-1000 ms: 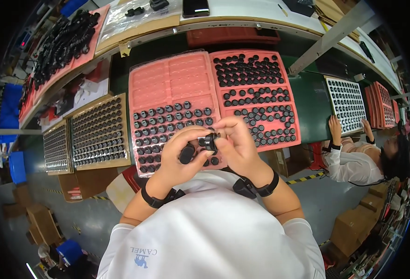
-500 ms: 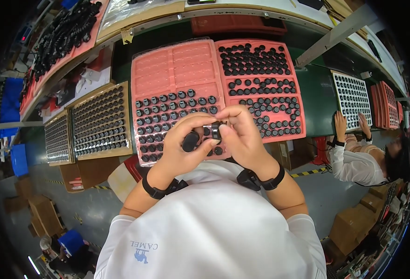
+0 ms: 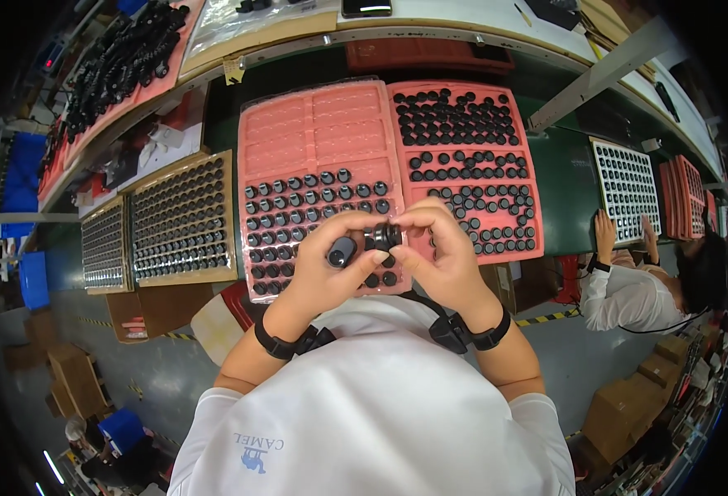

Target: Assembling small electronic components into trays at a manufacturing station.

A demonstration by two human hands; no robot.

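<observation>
My left hand [image 3: 318, 269] is closed around a short black cylindrical part [image 3: 342, 251] tucked against its palm. Between the fingertips of both hands is another black round part [image 3: 382, 237], ringed and lying sideways. Thumb and fingers of my right hand [image 3: 447, 258] pinch its right end. Both hands hover over the near side of a pink tray [image 3: 277, 132], whose near pockets carry rows of shiny black caps, while its far pockets are bare. Beside it on the right, a second pink tray [image 3: 496, 257] carries many small black round pieces.
Two brown-edged trays [image 3: 184, 219] of black parts stand at left. Beyond the trays runs a raised shelf [image 3: 430, 31] with a slanted metal post [image 3: 595, 70]. At right, a co-worker's hand [image 3: 604, 236] touches a white tray [image 3: 628, 186]. Cardboard boxes [image 3: 628, 405] stand on the floor.
The ringed part has turned between my fingertips and more of its side shows. My right fingers have shifted slightly on it. The whole view has moved a little, with the trays appearing lower.
</observation>
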